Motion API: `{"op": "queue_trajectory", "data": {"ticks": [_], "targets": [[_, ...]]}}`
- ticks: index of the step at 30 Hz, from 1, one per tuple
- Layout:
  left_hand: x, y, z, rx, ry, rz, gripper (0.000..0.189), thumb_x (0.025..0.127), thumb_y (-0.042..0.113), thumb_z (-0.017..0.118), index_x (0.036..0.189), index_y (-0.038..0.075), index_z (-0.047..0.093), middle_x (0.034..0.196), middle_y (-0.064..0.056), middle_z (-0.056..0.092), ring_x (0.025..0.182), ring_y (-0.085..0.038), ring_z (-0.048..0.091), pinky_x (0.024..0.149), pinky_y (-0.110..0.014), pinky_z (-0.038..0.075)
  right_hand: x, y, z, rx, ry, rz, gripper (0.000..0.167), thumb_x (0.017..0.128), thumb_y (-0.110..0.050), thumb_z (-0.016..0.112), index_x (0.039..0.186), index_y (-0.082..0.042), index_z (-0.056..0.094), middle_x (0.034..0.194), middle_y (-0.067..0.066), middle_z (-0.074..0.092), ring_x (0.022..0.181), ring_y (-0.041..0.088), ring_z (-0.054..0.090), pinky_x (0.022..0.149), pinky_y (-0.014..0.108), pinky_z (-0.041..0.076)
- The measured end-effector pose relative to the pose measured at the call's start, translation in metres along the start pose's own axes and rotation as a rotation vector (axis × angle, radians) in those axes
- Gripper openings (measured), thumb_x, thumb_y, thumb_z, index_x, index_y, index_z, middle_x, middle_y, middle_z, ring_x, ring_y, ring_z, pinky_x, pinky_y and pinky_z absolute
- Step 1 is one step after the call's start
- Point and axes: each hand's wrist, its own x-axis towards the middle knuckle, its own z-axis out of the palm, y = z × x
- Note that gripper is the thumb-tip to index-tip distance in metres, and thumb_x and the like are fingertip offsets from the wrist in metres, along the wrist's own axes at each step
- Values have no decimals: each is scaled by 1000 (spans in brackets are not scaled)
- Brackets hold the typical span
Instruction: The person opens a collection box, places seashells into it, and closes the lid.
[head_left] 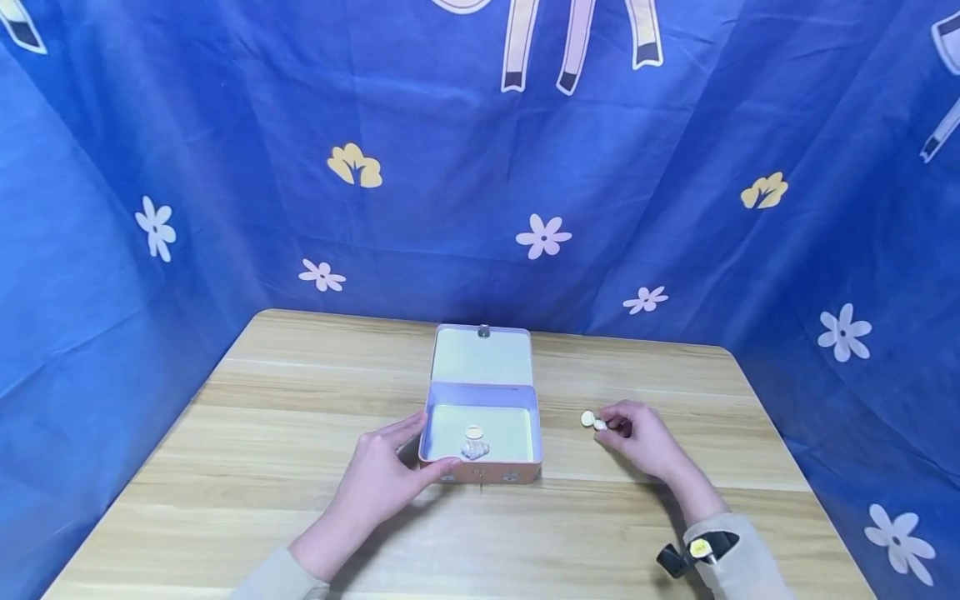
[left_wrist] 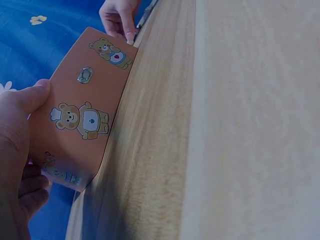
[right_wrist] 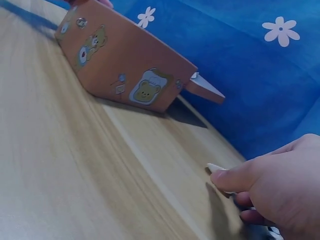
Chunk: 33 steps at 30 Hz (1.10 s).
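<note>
An orange tin box (head_left: 480, 472) with bear pictures stands on the table with its hinged lid (head_left: 483, 357) raised. Inside lie a conch-like spiral seashell (head_left: 475, 450) and a small pale oval shell (head_left: 474, 432). My left hand (head_left: 382, 475) grips the tin's front left corner, thumb at the front rim and fingers along the left side. To the right of the tin, my right hand (head_left: 641, 437) pinches a small white shell (head_left: 600, 425) low over the table. Beside its fingertips is another small whitish shell (head_left: 587, 419). In the right wrist view, the curled fingers partly hide the pinched piece.
The wooden table (head_left: 300, 500) carries the tin near its middle. A blue cloth (head_left: 435, 208) printed with flowers hangs behind the table and along both sides. A metal clasp (head_left: 483, 331) sits on the lid's upper edge. A black strap device (head_left: 697, 550) is on the right wrist.
</note>
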Motion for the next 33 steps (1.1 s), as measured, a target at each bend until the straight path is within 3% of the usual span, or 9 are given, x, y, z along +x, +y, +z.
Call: {"op": "queue_trajectory", "data": {"ticks": [13, 18, 26, 33], "targets": [[-1, 0, 1, -16, 5, 2, 88, 74, 59, 93, 133, -2, 71, 133, -14, 68, 124, -33, 65, 104, -48, 54, 0, 3, 6, -90, 19, -5, 29, 88, -6, 86, 114, 4, 77, 93, -1, 66, 81, 12, 60, 70, 25, 55], [-1, -1, 1, -16, 10, 0, 89, 74, 61, 92, 132, -3, 71, 133, -16, 69, 124, -35, 65, 104, -48, 53, 0, 1, 5, -70, 27, 14, 31, 87, -9, 88, 114, 3, 78, 94, 0, 65, 80, 12, 59, 70, 25, 54], [-1, 0, 1, -15, 5, -4, 88, 73, 58, 94, 133, -2, 70, 133, -15, 68, 124, -33, 65, 104, -48, 54, 3, -12, -2, -25, 67, 7, 21, 86, -8, 89, 102, -4, 78, 92, 1, 65, 78, 14, 61, 67, 25, 56], [-1, 1, 0, -18, 4, -4, 88, 74, 59, 93, 133, -1, 71, 134, -14, 68, 123, -36, 66, 104, -48, 54, 7, -26, -6, -8, 59, 13, 31, 90, -12, 87, 113, 5, 75, 82, -4, 67, 73, 12, 63, 66, 25, 58]]}}
